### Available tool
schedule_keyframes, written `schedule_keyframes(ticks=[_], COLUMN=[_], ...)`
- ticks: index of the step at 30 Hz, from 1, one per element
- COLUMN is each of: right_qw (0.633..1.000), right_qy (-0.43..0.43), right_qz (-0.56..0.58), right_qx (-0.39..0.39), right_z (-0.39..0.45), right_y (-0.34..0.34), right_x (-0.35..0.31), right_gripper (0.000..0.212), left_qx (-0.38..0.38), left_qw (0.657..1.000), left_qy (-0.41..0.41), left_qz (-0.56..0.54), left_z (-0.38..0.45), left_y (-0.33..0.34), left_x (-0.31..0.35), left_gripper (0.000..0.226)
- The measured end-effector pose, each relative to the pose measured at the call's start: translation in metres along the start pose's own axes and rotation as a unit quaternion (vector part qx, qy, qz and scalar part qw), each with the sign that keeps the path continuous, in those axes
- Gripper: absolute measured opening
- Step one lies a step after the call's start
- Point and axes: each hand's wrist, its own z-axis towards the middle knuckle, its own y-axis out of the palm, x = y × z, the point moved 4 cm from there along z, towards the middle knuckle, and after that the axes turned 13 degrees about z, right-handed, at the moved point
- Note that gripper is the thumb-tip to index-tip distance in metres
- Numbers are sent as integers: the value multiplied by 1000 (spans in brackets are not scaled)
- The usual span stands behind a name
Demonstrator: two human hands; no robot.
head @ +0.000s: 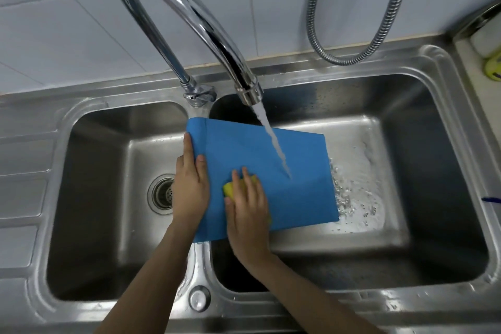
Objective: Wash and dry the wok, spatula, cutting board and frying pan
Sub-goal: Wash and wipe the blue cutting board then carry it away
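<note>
Over the right basin, the blue board [260,168] lies tilted, its left edge propped on the divider between the two basins of the sink [458,106]. The left hand [189,187] grips that left edge, thumb on top. The right hand [248,209] presses a yellow sponge [230,187] flat against the board's near left part, fingers nearly straight. Water from the tap [206,27] strikes the board to the right of the sponge and splashes off its right edge. The likely trouble: a wet, perhaps soapy board could slip from the one-handed hold and drop into the basin, especially under a hard scrub. Splash may also carry over the rim.
</note>
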Motion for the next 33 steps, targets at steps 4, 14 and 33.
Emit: schedule_keyframes(ticks=[4,14,33], right_qw=[1000,984,984], right_qy=[14,145,144], right_qz=[-2,23,-37], right_qx=[7,97,96], right_z=[13,29,96], right_y=[-21,-43,-42], right_x=[57,104,130], right_gripper=[51,52,47], left_qx=[5,0,1], left_qw=[1000,1000,1000], left_qy=[1,-14,-15], left_qz=[6,11,-11], left_z=[0,1,1], left_y=[-1,-1,0], left_x=[1,1,-2], left_gripper=[54,53,53])
